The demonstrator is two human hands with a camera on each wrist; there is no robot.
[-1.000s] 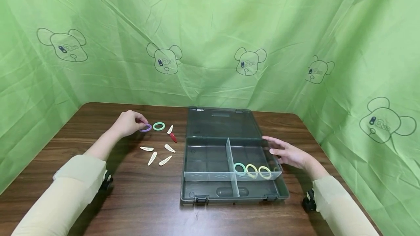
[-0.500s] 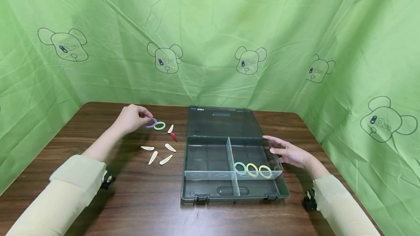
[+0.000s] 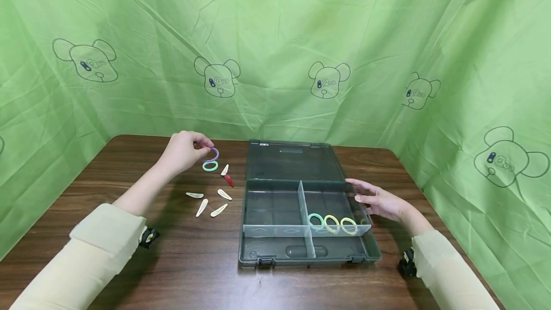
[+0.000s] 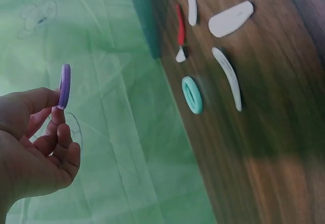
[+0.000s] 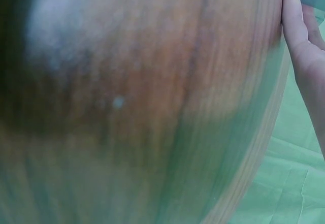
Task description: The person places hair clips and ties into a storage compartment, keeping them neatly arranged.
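Observation:
In the head view my left hand (image 3: pixel 184 152) pinches a purple hair tie (image 3: pixel 216 155) between thumb and fingertips, raised above the table. The left wrist view shows this purple hair tie (image 4: pixel 64 86) edge-on, the other fingers curled beneath. A mint-green hair tie (image 3: pixel 210 166) lies on the table just below it. At the right side of a grey divided box (image 3: pixel 275 262), my right hand (image 3: pixel 383 203) rests with fingers extended along the wall and thumb near the rim. In the box's right rear compartment, a green hair tie (image 3: pixel 315 215) and two yellow ones (image 3: pixel 331 216) lean against the divider.
Several white snap hair clips (image 3: pixel 224 194) and a red one (image 3: pixel 229 180) lie on the wooden table (image 3: pixel 181 271), left of the box. The box's lid (image 3: pixel 292 161) is laid back behind it. A green curtain (image 3: pixel 267 51) surrounds the table's far and side edges.
My left hand has lifted the purple hair tie and carried it rightward and away from me, to above the mint-green one. My right hand has stayed at the box's side.

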